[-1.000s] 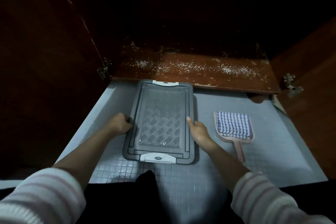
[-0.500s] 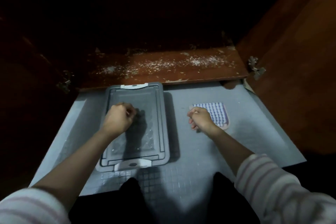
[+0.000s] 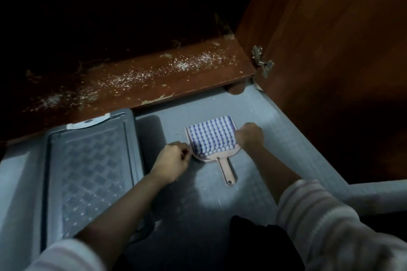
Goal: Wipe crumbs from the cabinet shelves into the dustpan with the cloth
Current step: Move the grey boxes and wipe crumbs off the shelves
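Both left hand (image 3: pixel 174 159) and right hand (image 3: pixel 250 135) pinch the dustpan (image 3: pixel 226 168) by its sides, fingers (image 3: pixel 184 153) curled, cloth (image 3: pixel 212 137) inside.

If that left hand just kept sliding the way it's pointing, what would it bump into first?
The left hand points up and to the right, so it would probably meet the near rim of the pink dustpan first, then the checked cloth lying in it. Depth is unclear.
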Available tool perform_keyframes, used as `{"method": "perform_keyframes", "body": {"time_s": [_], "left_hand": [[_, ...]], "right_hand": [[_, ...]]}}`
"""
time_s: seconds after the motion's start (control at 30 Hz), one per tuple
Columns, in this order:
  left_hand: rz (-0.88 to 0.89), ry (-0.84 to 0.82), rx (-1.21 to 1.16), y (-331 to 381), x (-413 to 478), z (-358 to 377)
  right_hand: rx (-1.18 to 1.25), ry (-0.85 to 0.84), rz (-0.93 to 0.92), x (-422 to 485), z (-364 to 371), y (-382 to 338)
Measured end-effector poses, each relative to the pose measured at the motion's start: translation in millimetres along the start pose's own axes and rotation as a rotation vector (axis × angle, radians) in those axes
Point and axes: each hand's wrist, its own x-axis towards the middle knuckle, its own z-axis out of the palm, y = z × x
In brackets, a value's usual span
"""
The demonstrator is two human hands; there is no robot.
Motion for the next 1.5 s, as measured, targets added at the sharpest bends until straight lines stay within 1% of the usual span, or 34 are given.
{"method": "perform_keyframes", "body": {"time_s": [0.13,0.23,0.3,0.4,0.5,0.67,0.8,0.87,1.07,1.17,1.23,1.33,1.5], "left_hand": [[-0.246,0.008,-0.185,8.0,17.7,21.6],[-0.388,-0.032,-0.229,4.6,32.1,35.1],[-0.461,-0.038,-0.245,4.1,39.9,40.1],[-0.575,-0.032,-0.335,3.4,51.0,44.8],[-0.648,-0.049,-0.411,-2.9,60.6,49.8],[-0.67,-0.024,-0.349,-2.1,63.5,45.2],[-0.618,-0.027,-0.308,1.5,59.2,31.4],[-0.597,-0.002,-0.299,2.4,54.9,19.2],[-0.539,0.103,-0.342,-5.1,24.4,-43.2],[-0.533,0.185,-0.417,-18.9,4.6,-76.5],[-0.561,0.246,-0.492,-34.1,-11.7,-96.3],[-0.593,0.296,-0.546,-50.5,-35.8,-118.3],[-0.645,0.412,-0.586,-67.2,-75.4,-151.4]], "right_hand": [[0.009,-0.002,0.036,20.2,13.0,12.8],[0.098,0.019,0.08,29.3,21.6,15.0],[0.114,0.026,0.099,32.9,24.2,14.5],[0.087,0.0,0.063,39.9,31.5,14.6],[0.024,0.013,0.001,39.4,36.7,15.5],[-0.005,0.023,-0.01,35.9,32.6,18.6],[-0.006,0.048,-0.035,25.7,23.4,11.1],[0.008,0.061,-0.057,18.7,19.0,6.1],[0.206,0.103,-0.126,-32.0,-1.1,-35.9],[0.256,0.059,-0.186,-59.2,-12.4,-63.7],[0.261,0.043,-0.249,-78.2,-18.7,-84.8],[0.199,0.02,-0.335,-103.6,-22.6,-111.0],[0.101,-0.059,-0.386,-148.5,-14.2,-141.0]]}}
